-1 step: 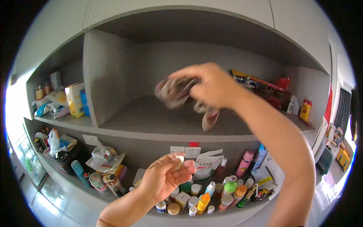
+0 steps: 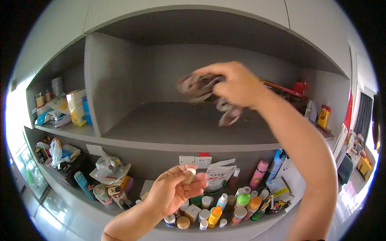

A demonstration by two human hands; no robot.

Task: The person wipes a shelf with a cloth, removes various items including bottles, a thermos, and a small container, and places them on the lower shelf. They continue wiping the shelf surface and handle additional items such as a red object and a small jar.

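Gripping: right hand [image 2: 237, 84] closed on a rag [image 2: 201, 86], blurred, possibly crumpled, just above the grey shelf [image 2: 169, 128].
Left hand: [image 2: 175, 193] fingers curled, pinching a small beige cap [image 2: 190, 175].
Below: bottles [image 2: 225, 209] crowd the counter.

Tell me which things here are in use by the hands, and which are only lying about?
In use:
- cloth, held by the right hand over the grey shelf
- small round cap, held by the left hand

Lying about:
- bottles and jars on the lower shelf
- white pouch
- yellow box
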